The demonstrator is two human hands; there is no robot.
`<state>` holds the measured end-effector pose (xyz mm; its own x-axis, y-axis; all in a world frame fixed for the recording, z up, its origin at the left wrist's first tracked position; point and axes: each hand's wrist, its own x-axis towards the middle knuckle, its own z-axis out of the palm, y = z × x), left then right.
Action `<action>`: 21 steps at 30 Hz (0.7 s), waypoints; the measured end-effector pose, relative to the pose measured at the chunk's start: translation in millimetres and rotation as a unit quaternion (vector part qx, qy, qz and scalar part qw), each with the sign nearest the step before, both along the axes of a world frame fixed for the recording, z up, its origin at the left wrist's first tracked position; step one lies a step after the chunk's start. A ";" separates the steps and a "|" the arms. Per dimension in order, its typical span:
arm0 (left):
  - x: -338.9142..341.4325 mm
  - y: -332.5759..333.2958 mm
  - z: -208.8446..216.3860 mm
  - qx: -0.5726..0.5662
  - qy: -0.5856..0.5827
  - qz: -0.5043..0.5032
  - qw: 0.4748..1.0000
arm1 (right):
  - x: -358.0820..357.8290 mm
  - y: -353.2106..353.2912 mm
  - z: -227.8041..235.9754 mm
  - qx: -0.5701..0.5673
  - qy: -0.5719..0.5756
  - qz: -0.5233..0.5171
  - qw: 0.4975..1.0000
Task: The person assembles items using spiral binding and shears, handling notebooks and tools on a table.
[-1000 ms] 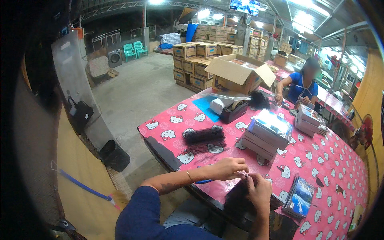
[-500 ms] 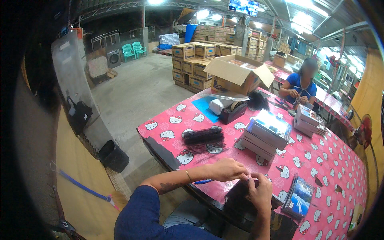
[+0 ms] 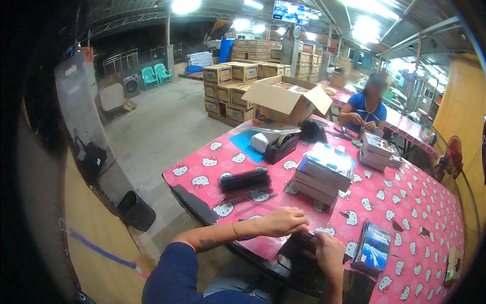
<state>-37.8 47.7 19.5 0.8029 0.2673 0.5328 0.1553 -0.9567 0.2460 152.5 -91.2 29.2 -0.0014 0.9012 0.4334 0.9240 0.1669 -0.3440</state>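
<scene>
At the table's near edge, a dark flat notebook-like thing [image 3: 295, 253] is tilted in front of me. My left hand [image 3: 286, 221] reaches across from the left, its fingers closed at the top edge of this thing. My right hand [image 3: 328, 247] grips the upper right corner, thumb and fingers pressed together. What the left fingertips pinch is too small to make out. Just beyond my left forearm lies a bundle of black spiral binding coils [image 3: 245, 181], with looser coils beside it. A short stack of spiral notebooks [image 3: 373, 248] with blue picture covers is right of my right hand.
A tall stack of books [image 3: 324, 175] stands mid-table on the pink patterned cloth [image 3: 202, 175]. Behind it are a tape dispenser [image 3: 281, 148] and an open carton [image 3: 283, 109]. Across the table a person in blue [image 3: 365, 109] works beside another book stack [image 3: 375, 151].
My view has shifted, so the scene sits further left. The dark notebook-like thing has tilted and shows a flatter face. Both hands remain at its top edge, a little lower.
</scene>
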 end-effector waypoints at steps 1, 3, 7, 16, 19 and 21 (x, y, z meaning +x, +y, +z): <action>1.1 0.7 -1.6 0.013 0.015 0.009 1.000 | 0.4 0.7 0.9 -0.003 -0.005 -0.002 1.000; 4.3 -2.1 3.2 0.040 0.047 0.026 0.998 | 1.9 1.6 2.5 -0.016 -0.004 -0.003 1.000; 12.5 -13.1 -18.0 0.227 0.029 0.173 0.958 | 3.5 4.7 -0.2 -0.005 0.021 0.008 1.000; 25.1 -40.8 -39.3 0.213 0.087 0.294 0.928 | 5.3 5.5 -0.2 -0.010 0.016 0.006 1.000; 10.9 -65.6 -86.5 0.108 0.042 0.187 0.976 | 5.3 1.0 3.5 -0.022 0.016 0.003 1.000; 11.1 -66.7 -85.8 0.117 0.024 0.167 0.979 | 5.6 2.7 4.3 -0.015 0.008 0.007 1.000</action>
<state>-26.6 -19.0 -66.3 0.7173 0.3937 0.5748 0.4745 -0.8802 0.0106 158.2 -88.6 33.4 -0.0070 0.9140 0.4057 0.9159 0.1687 -0.3642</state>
